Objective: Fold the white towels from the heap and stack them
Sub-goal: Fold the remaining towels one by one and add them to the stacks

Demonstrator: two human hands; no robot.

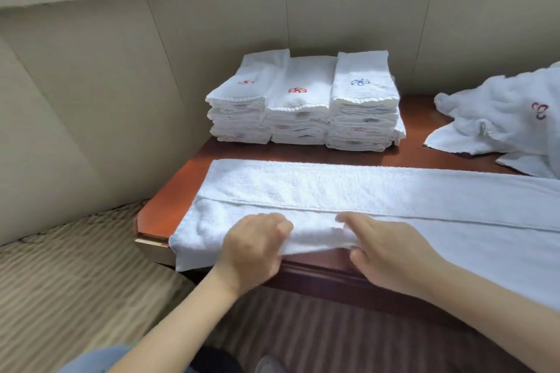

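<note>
A long white towel (pixel 348 188) lies spread across the front of the reddish wooden table (pixel 178 197), folded lengthwise with a seam running along it. My left hand (pixel 257 242) grips its near edge, fingers curled round the cloth. My right hand (pixel 385 248) holds the same near edge a little to the right, thumb under the lifted fold. Behind the towel stand three stacks of folded white towels (pixel 303 100) with red and blue flower logos. The heap of unfolded white towels (pixel 503 118) lies at the right.
A beige padded wall (pixel 121 85) closes off the table's back and left side. Striped carpet (pixel 75 281) covers the floor below the table's left corner. The table's front edge (pixel 318 269) runs under my hands.
</note>
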